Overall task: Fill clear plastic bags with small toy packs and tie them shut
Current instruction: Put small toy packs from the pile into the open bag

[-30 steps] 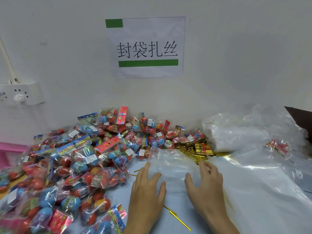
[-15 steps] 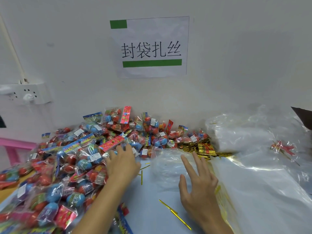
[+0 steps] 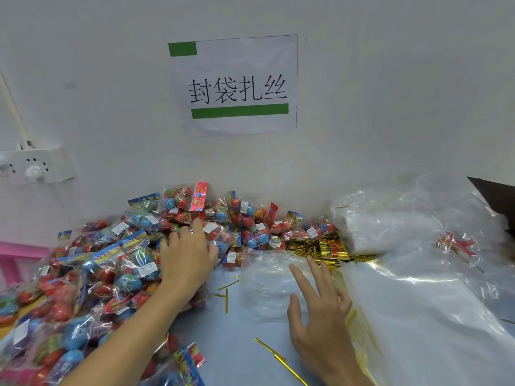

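On the blue worktop (image 3: 237,344), centre-right, a clear plastic bag (image 3: 267,282) lies flat and looks empty, mouth direction unclear. Right hand (image 3: 317,316) rests on its near edge, fingers spread and straight, pinning it. Left hand (image 3: 186,260) is on the heap of small toy packs (image 3: 125,263) just left of the bag, fingers loosely spread over the packs, nothing pinched yet as far as visible. Gold twist ties (image 3: 326,250) sit piled just behind the bag, with loose ones (image 3: 274,355) scattered on the worktop near the right wrist. Stack of spare clear bags (image 3: 390,227) lies further right. Paper sign (image 3: 237,84) and a socket (image 3: 33,165) are on the wall.

Step in hand, probably: gathering packs. To do it well, close fingers round a few packs together, keep the bag pinned so it doesn't slide, then lift its mouth open before loading. Slippery film, so grip firmly.
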The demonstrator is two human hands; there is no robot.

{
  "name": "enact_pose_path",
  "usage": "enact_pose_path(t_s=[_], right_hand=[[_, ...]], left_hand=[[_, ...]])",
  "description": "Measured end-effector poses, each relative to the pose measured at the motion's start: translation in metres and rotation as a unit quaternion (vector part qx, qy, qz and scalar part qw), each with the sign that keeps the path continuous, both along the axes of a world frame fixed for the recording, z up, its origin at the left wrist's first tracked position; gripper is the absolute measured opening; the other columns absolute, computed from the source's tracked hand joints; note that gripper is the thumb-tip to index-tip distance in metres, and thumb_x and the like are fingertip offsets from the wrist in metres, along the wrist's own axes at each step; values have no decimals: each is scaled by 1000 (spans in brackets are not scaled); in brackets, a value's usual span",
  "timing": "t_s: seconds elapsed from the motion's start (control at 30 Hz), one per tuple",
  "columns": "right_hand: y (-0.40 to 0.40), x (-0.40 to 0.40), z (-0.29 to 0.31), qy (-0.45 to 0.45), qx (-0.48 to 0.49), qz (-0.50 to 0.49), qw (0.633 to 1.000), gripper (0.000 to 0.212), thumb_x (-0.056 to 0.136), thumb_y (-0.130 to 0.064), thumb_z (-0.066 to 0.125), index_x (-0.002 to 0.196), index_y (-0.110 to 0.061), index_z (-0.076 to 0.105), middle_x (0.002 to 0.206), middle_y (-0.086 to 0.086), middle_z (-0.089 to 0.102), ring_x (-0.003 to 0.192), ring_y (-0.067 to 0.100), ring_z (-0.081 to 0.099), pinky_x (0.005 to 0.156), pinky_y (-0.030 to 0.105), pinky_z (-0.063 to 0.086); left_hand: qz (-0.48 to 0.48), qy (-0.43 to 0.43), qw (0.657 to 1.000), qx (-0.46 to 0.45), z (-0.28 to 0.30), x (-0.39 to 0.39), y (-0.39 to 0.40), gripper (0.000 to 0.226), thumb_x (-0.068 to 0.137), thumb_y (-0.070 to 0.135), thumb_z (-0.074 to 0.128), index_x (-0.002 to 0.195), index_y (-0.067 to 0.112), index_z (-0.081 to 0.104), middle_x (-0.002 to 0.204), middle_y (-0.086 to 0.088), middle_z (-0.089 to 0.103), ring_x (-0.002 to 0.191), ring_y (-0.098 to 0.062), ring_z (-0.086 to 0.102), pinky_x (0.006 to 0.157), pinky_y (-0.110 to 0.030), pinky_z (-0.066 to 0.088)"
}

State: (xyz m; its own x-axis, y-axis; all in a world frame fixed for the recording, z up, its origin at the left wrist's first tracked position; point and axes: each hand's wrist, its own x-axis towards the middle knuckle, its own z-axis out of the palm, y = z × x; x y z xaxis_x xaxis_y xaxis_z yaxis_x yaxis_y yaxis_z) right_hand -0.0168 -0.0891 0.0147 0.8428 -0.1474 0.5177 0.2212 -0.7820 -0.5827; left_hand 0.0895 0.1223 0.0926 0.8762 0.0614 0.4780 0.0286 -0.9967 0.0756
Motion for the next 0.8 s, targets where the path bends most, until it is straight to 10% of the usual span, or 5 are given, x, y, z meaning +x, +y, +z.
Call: enact_pose_path(t_s=[0.2,0.33,0.47,0.63,0.8], right_hand=[[3,-1,1,-161,37,14,986,37,85,-11,58,120,-16,71,131,-5,61,126,11,49,103,41,43],[6,-6,11,-135,234,83,959,28,95,-6,57,106,-26,73,96,-14,72,94,9,68,70,17,54],[2,-6,18,59,510,173,841,37,88,-40,57,116,-18,69,95,12,77,86,32,74,62,32,58],[-2,-4,19,196,549,247,774,38,78,-41,72,108,-17,77,111,17,74,96,38,73,54,37,61],[3,-4,16,192,527,214,800,48,72,-34,82,113,-11,72,104,14,77,86,34,76,50,32,58]], left_hand=[[-178,-65,880,-436,22,-44,-25,34,94,36,60,127,30,54,83,13,65,73,-4,62,66,-27,51],[-295,43,641,-708,2,-71,-39,24,85,27,62,107,22,72,104,-8,72,98,-20,67,85,-38,55],[-285,120,451,-837,-27,-83,-48,38,82,23,56,114,8,69,107,-20,71,94,-33,67,69,-44,59],[-284,154,505,-800,-48,-86,-54,34,87,19,52,115,10,68,109,-23,72,93,-37,70,72,-50,59],[-259,80,755,-597,-52,-87,-42,28,102,12,50,111,25,72,98,10,76,95,-9,69,82,-28,55]])
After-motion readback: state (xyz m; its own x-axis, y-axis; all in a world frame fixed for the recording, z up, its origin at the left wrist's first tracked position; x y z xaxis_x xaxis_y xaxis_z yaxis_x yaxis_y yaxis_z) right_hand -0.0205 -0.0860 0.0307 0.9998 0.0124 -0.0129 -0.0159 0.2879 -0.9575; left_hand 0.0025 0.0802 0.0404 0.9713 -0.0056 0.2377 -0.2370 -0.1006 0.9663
